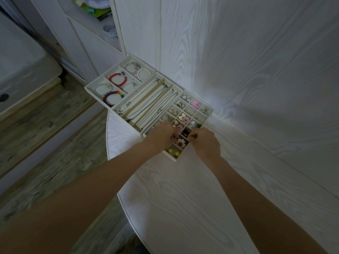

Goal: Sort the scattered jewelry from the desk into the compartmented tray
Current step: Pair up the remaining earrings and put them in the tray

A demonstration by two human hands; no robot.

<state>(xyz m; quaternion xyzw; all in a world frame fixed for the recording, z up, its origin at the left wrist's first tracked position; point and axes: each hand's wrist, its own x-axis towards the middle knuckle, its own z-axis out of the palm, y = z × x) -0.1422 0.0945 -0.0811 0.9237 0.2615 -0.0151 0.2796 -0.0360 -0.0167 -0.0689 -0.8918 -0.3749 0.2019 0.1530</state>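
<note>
Two bare arms reach forward over a white desk (183, 208). The left hand (163, 135) and right hand (206, 142) meet over the near end of the tray (172, 157), fingers curled; each seems to pinch something small, too dim to identify. Earrings fill its small cells, a daisy (180, 143) between the hands. Necklaces (157, 105) and bracelets (117, 80) lie in trays beyond. White panelled wall behind; wood floor at left.

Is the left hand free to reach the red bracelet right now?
Probably yes: the red bracelet lies uncovered in its tray, nothing between it and the left hand, though its fingers seem busy over the earring compartments.
</note>
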